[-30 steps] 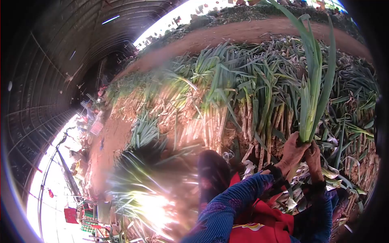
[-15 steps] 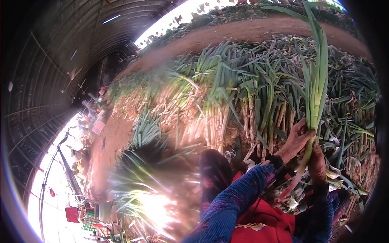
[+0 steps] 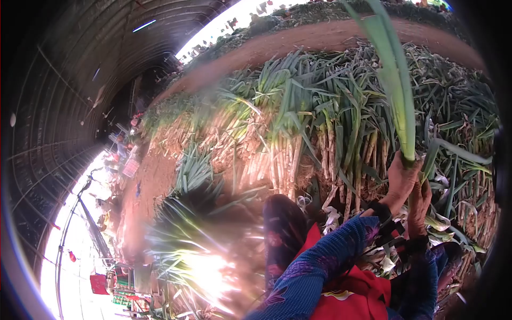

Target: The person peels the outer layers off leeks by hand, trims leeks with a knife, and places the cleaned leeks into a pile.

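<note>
A leek with broad green leaves stands upright, and my left hand is closed round its stalk. Its lower end is hidden behind my hands and wrists. Just right of that hand, my right hand is closed with its fingertips near the stalk. A green leaf bends out to the right from close to those fingertips. That leaf looks pulled away from the stalk, though the exact grip is partly hidden. Ahead of my hands lies a long row of leeks, pale stalks towards me.
A pile of leeks lies to the left in bright sun. Peeled scraps cover the ground around my right arm. My knee stands in front. Beyond the row runs a bare dirt path. A curved tunnel roof arches at left.
The leek's leaves have swung left and the stalk sits higher between my hands. My left hand has moved slightly right and wraps the stalk. A leaf now bends out to the right.
</note>
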Tool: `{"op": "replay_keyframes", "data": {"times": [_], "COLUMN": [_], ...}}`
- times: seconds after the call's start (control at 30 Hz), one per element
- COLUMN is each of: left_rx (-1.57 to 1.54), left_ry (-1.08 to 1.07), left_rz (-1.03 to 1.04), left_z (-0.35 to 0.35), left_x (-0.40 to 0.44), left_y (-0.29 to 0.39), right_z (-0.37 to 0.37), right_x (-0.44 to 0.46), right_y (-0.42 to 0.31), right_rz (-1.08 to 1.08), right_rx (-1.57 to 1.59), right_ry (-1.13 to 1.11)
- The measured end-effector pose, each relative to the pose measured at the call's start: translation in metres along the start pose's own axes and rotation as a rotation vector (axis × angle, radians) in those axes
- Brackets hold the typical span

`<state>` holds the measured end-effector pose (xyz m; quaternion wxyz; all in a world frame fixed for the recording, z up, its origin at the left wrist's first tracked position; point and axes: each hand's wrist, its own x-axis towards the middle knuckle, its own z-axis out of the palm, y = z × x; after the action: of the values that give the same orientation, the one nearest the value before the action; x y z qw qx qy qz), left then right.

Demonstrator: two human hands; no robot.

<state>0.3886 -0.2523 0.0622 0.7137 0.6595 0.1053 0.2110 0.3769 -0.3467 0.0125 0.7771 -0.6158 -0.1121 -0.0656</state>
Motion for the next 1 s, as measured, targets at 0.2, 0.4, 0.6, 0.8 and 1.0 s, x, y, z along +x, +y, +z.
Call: {"op": "replay_keyframes", "data": {"times": [0.2, 0.4, 0.6, 0.8, 1.0], "left_rx": [-0.054, -0.121, -0.199, -0.380, -0.449], "left_ry": [-0.027, -0.302, -0.540, -0.605, -0.544], "left_rz": [0.009, 0.023, -0.019, 0.097, 0.109], "left_z": [-0.015, -0.037, -0.053, -0.057, -0.063], "left_x": [-0.004, -0.027, -0.019, -0.014, -0.019], "left_y": [0.006, 0.044, 0.037, 0.034, 0.056], "right_z": [0.001, -0.012, -0.021, -0.024, -0.007], "right_x": [-0.004, 0.007, -0.004, 0.002, 0.001], "right_y": [-0.014, 0.012, -0.025, 0.013, 0.047], "right_rz": [0.213, 0.424, 0.252, -0.662, 0.606], "right_rx": [0.204, 0.182, 0.131, -0.606, 0.380], "right_ry": [-0.074, 0.060, -0.323, -0.327, -0.015]}}
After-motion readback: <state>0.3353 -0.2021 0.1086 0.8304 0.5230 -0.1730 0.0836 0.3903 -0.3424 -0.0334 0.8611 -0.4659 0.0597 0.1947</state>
